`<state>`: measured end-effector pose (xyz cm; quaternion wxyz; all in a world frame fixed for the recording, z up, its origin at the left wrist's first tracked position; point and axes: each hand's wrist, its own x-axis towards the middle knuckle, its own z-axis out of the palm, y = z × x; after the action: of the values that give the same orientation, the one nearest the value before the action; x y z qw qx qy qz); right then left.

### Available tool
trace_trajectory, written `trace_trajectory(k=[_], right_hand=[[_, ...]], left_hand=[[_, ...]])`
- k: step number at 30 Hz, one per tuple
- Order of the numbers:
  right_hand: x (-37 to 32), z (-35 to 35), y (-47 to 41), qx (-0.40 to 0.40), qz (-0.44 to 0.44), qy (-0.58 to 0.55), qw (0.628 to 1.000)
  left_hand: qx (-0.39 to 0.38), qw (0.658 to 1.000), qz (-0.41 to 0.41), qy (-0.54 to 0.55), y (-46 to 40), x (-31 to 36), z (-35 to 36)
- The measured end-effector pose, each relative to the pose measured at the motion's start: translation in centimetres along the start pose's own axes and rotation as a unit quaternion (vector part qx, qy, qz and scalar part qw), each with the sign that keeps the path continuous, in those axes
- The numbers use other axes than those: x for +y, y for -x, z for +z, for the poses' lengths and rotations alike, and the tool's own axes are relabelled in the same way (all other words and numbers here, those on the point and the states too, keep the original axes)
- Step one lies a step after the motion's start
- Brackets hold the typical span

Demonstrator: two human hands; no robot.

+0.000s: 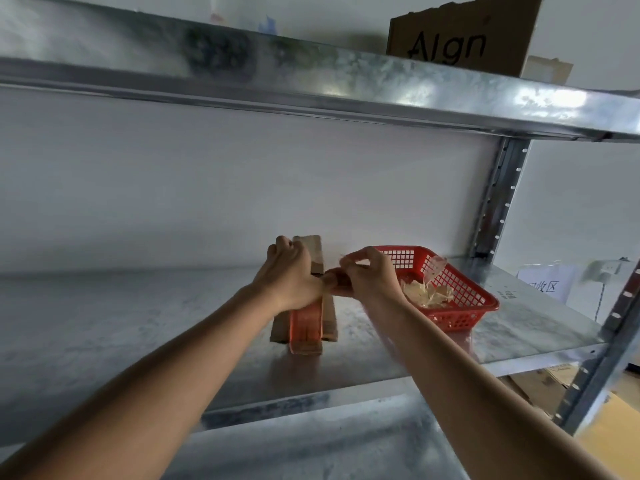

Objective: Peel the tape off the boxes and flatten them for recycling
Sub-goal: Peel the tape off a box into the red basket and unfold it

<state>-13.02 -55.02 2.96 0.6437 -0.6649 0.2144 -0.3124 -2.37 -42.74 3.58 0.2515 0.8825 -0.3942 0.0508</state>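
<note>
A galvanised metal shelf [138,317] spans the lower half of the frame, with a second shelf level [346,81] above it.

At centre, a flattened cardboard box [308,323] with an orange-red printed face lies on the shelf, its long side running away from the viewer.

The left hand [289,275] rests on the far part of the box with fingers curled over it, gripping the cardboard.

Just right of it, the right hand [367,275] has thumb and fingers pinched together on a thin strip of clear tape [343,263]; the strip is blurred and its extent cannot be told.

Right of centre, a red plastic basket [464,306] stands on the shelf, holding crumpled tape scraps [429,292].

At upper right, a brown carton [460,32] with black lettering sits on the upper level.

At far right, a white paper label [543,282] hangs on the wall.
</note>
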Motion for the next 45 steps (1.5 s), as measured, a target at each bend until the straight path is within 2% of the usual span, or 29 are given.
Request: trace_trajectory(k=[2, 5, 10, 13, 16, 19, 23, 26, 28, 30, 33, 38, 41, 45], right_hand=[[0.2, 1.2, 0.3, -0.006, 0.022, -0.035, 0.999], [0.6, 2.1, 0.4, 0.012, 0.020, -0.017, 1.000], [0.1, 1.2, -0.7, 0.083, -0.037, -0.025, 0.996], [-0.9, 0.5, -0.9, 0.115, -0.026, -0.130, 0.985], [-1.5, -0.4, -1.2, 0.149, -0.010, -0.217, 0.965], [-2.0, -0.9, -1.4, 0.186, 0.005, -0.259, 0.948], [-2.2, -1.3, -1.2, 0.206, -0.021, -0.135, 0.969], [-2.3, -1.2, -1.1, 0.174, -0.096, -0.012, 0.980], [-2.3, -0.8, -1.2, 0.154, -0.158, 0.085, 0.972], [-2.2, -0.3, -1.7, 0.134, -0.225, 0.205, 0.943], [-2.5, 0.5, -2.4, 0.071, -0.325, 0.368, 0.869], [-3.6, 1.4, -3.0, -0.076, -0.245, 0.562, 0.786], [-4.3, 1.7, -2.8, -0.122, -0.222, 0.615, 0.747], [-4.8, 1.5, -2.7, -0.178, -0.184, 0.646, 0.719]], left_hand=[[0.010, 1.000, -0.004, 0.003, 0.4, 0.0, -0.3], [0.005, 0.996, 0.024, -0.086, 1.3, -0.6, -0.7], [-0.071, 0.979, 0.079, -0.175, 1.6, -1.5, -3.9], [-0.081, 0.975, 0.094, -0.183, 1.6, -2.0, -5.0], [-0.056, 0.975, 0.101, -0.189, 1.5, -2.7, -4.7], [-0.029, 0.982, 0.108, -0.152, 1.4, -3.2, -3.7], [-0.008, 0.973, 0.132, -0.191, 1.5, -4.3, -1.7], [-0.005, 0.971, 0.136, -0.198, 1.4, -5.0, -1.1], [0.002, 0.969, 0.152, -0.193, 1.2, -5.2, -1.1], [0.001, 0.968, 0.160, -0.193, 1.3, -5.2, -1.1], [-0.002, 0.971, 0.156, -0.180, 1.4, -5.2, -1.1], [0.016, 0.970, 0.168, -0.176, 1.6, -5.0, -1.1], [0.037, 0.967, 0.180, -0.175, 1.6, -5.2, -0.9], [0.052, 0.967, 0.183, -0.168, 1.4, -5.4, -0.8]])
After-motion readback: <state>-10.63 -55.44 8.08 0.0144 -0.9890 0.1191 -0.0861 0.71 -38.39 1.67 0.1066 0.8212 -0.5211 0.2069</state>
